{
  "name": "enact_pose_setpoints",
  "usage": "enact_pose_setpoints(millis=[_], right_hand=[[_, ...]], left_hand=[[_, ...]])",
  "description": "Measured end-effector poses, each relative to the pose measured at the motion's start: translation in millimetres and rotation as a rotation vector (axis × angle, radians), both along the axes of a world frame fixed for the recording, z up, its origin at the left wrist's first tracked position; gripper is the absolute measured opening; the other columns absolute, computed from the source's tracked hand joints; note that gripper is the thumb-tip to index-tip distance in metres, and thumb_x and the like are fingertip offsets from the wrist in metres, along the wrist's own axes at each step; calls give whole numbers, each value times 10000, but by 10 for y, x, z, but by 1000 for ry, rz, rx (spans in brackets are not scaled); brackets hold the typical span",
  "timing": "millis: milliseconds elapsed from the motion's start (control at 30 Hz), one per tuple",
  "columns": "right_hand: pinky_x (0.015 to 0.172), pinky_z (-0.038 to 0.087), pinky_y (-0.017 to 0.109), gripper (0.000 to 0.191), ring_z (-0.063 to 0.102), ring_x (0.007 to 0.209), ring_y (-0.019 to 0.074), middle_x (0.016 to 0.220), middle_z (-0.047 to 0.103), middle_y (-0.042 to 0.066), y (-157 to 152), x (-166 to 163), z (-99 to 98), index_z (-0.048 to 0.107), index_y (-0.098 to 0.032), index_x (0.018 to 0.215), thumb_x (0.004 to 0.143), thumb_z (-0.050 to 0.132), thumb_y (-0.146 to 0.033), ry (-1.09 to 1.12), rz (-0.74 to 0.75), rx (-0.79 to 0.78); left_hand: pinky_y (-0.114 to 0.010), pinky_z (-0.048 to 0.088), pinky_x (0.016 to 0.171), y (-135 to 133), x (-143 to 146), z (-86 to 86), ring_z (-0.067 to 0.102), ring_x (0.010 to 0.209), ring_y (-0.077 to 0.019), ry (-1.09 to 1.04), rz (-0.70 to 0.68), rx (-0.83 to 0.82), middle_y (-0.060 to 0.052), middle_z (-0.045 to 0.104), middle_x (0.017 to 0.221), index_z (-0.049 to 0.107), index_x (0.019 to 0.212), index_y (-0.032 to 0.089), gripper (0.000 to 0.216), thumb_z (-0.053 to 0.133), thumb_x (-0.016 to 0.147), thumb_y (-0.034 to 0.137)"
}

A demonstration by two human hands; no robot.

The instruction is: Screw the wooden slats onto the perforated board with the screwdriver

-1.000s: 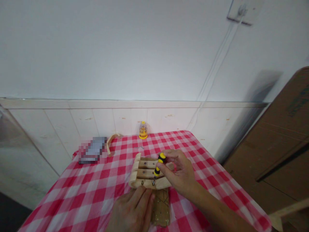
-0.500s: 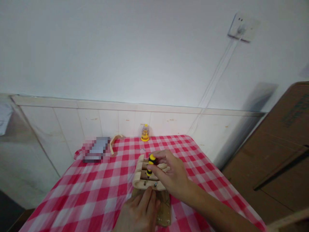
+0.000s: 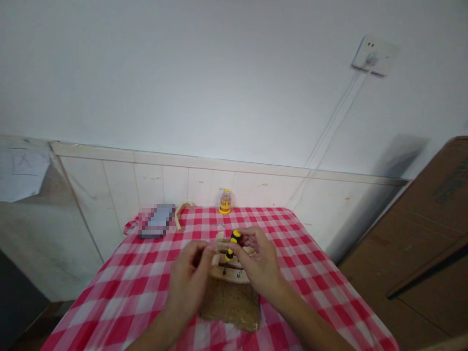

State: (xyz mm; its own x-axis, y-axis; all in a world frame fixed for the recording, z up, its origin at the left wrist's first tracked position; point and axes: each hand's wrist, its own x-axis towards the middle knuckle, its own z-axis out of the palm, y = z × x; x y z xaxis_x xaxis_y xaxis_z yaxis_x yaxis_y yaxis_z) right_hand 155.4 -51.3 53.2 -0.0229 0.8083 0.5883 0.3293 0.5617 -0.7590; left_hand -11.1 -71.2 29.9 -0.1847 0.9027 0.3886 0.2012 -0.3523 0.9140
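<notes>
A small yellow-and-black screwdriver (image 3: 234, 239) is gripped in my right hand (image 3: 261, 261), between thumb and fingers, its shaft pointing down at the wooden piece. That pale slatted wooden piece (image 3: 230, 276) has dark screws or holes along its near bar. It rests at the far end of a brown, taped-looking block (image 3: 230, 304). My left hand (image 3: 188, 273) is raised at the wooden piece's left side, thumb and forefinger pinched together. Whatever may be between those fingertips is too small or hidden to make out.
A red-and-white checked cloth (image 3: 146, 282) covers the table. At its back stand a yellow-based bit container (image 3: 225, 202) and a curved wooden part (image 3: 179, 217), beside a blurred-out phone-like object (image 3: 158, 222). Small metal bits (image 3: 219, 224) lie behind the work. A large cardboard box (image 3: 413, 253) leans at right.
My left hand has lifted off the near edge of the wooden piece and moved to its left side, fingers now pinched. The screwdriver has tilted slightly in my right hand. The view has shifted.
</notes>
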Motion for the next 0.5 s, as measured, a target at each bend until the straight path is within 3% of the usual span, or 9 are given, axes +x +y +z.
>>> enact_pose_setpoints(millis=[67,167,367,500], right_hand=[[702,581,326,199,712,773,191,852,737,29,24,2,-24,629,-229,1014,830,703,-251,-6,-3,3],[735,578,334,210,711,805,188,907,734,38,52,-14,-36,620,-228,1046,848,684,-250,-5,15,-8],[790,561,349,223,704,879,195,973,733,42,14,-56,84,617,-237,1090,872,628,-197,-153,77,12],[793,564,346,225,710,888,190,970,733,32,10,-24,136,604,-237,1086,873,596,-167,-171,94,-9]], left_hand=[[-217,352,476,205,-141,119,468,495,-98,-311,28,-213,39,517,568,558,693,173,230,629,828,346],[-222,395,507,516,-323,287,490,487,-92,-616,0,-418,37,534,587,563,752,162,140,646,762,275],[-240,411,521,924,-286,478,527,495,-118,-547,-31,-452,10,559,584,578,754,152,98,629,737,234],[-222,372,539,840,-108,463,514,556,-109,-417,-43,-344,10,592,657,614,724,155,92,676,690,215]])
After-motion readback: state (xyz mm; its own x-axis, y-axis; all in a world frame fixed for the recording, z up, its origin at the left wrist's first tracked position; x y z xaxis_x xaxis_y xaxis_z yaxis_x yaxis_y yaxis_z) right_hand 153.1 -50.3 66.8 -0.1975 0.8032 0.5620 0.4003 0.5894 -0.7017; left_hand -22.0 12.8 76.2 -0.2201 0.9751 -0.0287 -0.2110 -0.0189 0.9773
